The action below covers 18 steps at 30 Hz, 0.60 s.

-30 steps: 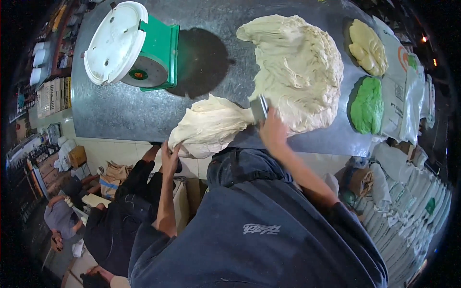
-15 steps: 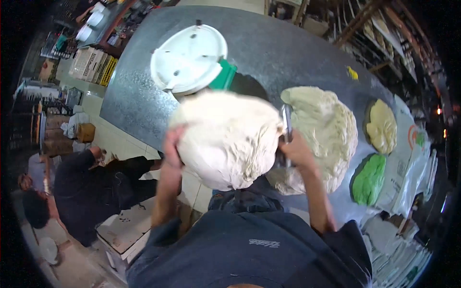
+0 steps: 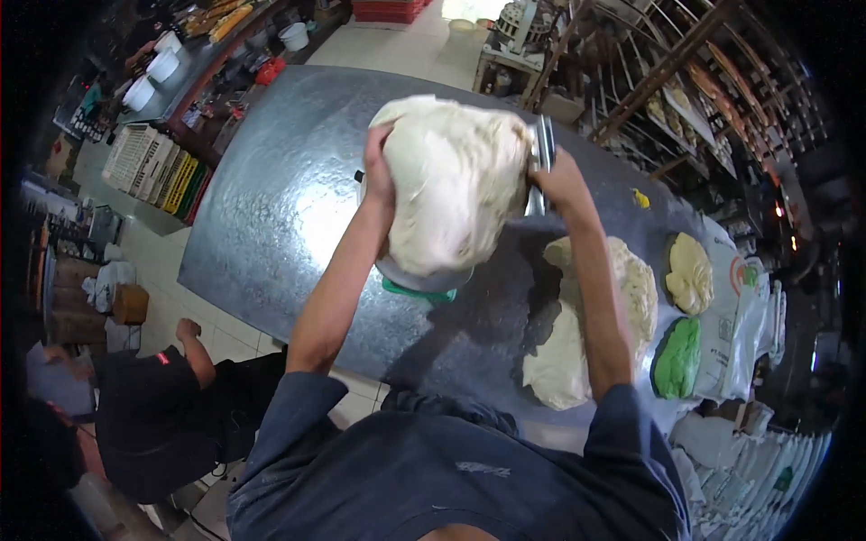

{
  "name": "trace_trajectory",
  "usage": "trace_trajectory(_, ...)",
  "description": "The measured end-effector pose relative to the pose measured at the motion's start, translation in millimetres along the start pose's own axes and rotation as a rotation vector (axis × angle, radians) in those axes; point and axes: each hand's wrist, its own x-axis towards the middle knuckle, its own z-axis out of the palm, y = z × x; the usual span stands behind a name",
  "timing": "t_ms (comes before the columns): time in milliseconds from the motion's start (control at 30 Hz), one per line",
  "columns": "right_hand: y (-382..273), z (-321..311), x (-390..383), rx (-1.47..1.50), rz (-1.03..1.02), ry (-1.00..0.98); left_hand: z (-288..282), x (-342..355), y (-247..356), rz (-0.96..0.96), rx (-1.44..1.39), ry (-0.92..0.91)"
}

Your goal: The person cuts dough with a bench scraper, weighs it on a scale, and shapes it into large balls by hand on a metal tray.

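A large lump of pale dough (image 3: pixel 451 185) is held up over the steel table. My left hand (image 3: pixel 380 171) is closed against the dough's left side. On the other side my right hand (image 3: pixel 561 185) grips a metal dough scraper (image 3: pixel 543 144), its blade against the lump's right edge. Under the dough, mostly hidden, is a whitish round dish (image 3: pixel 433 278) with a green thing (image 3: pixel 417 291) below it. A second mass of dough (image 3: pixel 561 361) lies on the table, partly behind my right forearm.
At right on the steel table (image 3: pixel 262 180) lie a yellowish dough piece (image 3: pixel 690 273), a green dough piece (image 3: pixel 677 356), a small yellow bit (image 3: pixel 641 198) and a white plastic sack (image 3: pixel 722 316). Another person (image 3: pixel 153 406) is at lower left. Stacked crates (image 3: pixel 153 171) stand beyond the table's left edge.
Both hands have moved away from my body with the lump and scraper, over the white dish, which the dough now mostly covers. The view has shifted, and the other person has moved.
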Motion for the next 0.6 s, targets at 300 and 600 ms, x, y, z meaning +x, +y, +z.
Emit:
trace_trajectory(300, 51, -51, -87, 0.415, 0.047, 0.717, -23, 15, -50, -0.004, 0.408, 0.021)
trace_trajectory(600, 214, -131, -307, 0.617, 0.374, 0.85, -21, -61, -21, 0.181, 0.683, 0.195)
